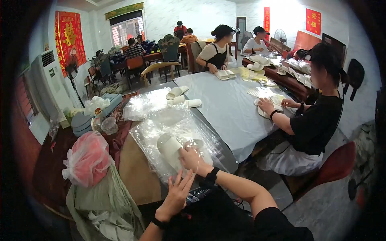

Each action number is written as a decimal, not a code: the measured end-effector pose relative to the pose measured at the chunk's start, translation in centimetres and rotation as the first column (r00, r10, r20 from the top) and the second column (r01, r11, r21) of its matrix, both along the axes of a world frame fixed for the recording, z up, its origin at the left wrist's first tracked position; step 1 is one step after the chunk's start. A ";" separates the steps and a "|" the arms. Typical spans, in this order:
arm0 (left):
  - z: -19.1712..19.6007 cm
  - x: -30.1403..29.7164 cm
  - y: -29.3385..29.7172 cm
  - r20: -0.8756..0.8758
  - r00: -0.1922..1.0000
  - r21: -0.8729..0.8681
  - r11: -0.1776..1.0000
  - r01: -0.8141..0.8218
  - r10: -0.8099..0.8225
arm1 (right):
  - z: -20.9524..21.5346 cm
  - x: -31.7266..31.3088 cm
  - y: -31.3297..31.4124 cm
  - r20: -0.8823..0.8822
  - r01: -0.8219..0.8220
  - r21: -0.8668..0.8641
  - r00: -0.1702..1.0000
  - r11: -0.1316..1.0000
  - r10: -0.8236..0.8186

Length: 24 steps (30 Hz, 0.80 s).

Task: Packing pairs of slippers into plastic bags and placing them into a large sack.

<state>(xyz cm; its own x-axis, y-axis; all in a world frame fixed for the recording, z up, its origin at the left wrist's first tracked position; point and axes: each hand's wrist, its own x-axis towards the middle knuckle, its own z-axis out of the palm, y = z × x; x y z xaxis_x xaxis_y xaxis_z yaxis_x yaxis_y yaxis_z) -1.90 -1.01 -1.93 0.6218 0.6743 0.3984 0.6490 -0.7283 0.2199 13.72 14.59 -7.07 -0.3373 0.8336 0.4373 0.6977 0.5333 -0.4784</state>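
A pair of cream slide slippers lies in front of me on a heap of clear plastic bags (145,136). The left slipper (169,145) shows its wide strap and toe; the other is mostly behind my fingers. My right hand (191,159) is closed at the slippers, its fingers curled by the strap; the fingertips are partly hidden. Lower and closer to me, my left hand (175,197) is raised with its fingers stretched and apart. It holds nothing and is nearest to the front edge of the bags. Each of my wrists has a black band.
More cream slippers (192,103) lie beyond the bags. A co-worker on the right handles slippers (265,110) on the pale-covered table (225,116); another stands at its far end. To my left are a red bundle in white mesh (89,158) and a clear plastic tub (109,125).
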 end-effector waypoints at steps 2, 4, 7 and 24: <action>-0.1 0.0 0.0 -0.011 1.000 -0.017 1.000 -0.005 0.005 | 0.1 -0.6 -0.7 0.007 0.018 0.038 1.000 0.999 -0.018; -0.3 0.1 0.1 -0.059 0.998 0.001 1.000 -0.025 0.025 | 0.4 -0.6 -1.0 0.014 0.039 0.074 0.999 0.997 -0.040; 0.0 0.4 0.4 -0.053 0.999 -0.019 1.000 -0.001 0.000 | 0.5 0.1 -0.6 0.000 -0.046 -0.022 0.999 0.999 0.046; -0.7 -3.4 3.5 0.259 0.946 -0.082 0.981 -0.177 0.192 | -0.9 6.4 -4.4 -0.084 -0.250 -0.218 0.968 0.943 0.237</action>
